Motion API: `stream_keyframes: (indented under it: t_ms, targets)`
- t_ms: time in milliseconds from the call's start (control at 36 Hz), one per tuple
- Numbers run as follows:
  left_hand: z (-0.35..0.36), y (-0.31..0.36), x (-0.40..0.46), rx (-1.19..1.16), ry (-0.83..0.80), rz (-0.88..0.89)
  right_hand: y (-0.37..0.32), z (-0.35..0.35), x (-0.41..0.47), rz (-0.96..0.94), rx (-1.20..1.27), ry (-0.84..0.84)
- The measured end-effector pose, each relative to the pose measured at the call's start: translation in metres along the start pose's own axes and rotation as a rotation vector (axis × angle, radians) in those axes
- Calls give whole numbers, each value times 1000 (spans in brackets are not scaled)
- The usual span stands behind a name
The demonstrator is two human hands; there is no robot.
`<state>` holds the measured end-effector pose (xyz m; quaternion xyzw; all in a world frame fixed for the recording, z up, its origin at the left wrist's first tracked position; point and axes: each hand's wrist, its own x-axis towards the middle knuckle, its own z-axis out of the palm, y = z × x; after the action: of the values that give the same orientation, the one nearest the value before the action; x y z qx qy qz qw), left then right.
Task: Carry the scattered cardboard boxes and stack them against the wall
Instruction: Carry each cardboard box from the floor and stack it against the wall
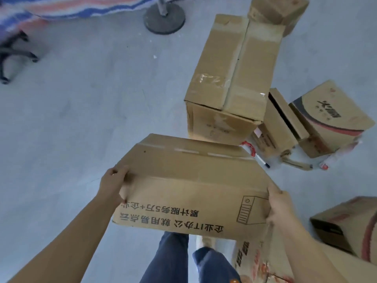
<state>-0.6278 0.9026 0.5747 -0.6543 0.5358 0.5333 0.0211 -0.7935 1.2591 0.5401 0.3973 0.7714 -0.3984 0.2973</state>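
Chair base (14,56): far left, black, castored, on the grey floor (81,119) under a striped tarp (61,7).

Stand base (164,19): round, dark, top centre.

Left hand (114,183): grasping the left end of the held box (189,193), thumb on top, fingers over the edge.

Held box: clamped between both hands, raised off the floor above the person's legs (173,260), printed side toward the camera with its lettering upside down.

Tall box (230,78): taped, on the floor just beyond the held box.

Right hand (282,209): gripping the held box's right end, palm against the side.

Printed box (253,260): on the floor below the held box, beside the legs.

Top box (279,11): behind the tall box, at the upper edge.

Open box (279,123): right of the tall box, touching a tilted red-striped box (330,119).

Marker (263,161): on the floor near the open box.

Corner box (346,225): lower right, apart.
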Motion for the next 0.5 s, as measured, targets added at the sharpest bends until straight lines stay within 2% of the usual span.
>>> stream_keyframes:
  t_ms: [83, 306, 500]
  targets:
    - [-26, -19, -35, -79, 92, 29, -4, -4, -19, -70, -26, -23]
    - [-95, -78, -116, -329, 300, 123, -2, -11, -86, -400, -34, -120]
    - [-170, -118, -176, -607, 506, 125, -24, 31, -163, -697, -102, -280]
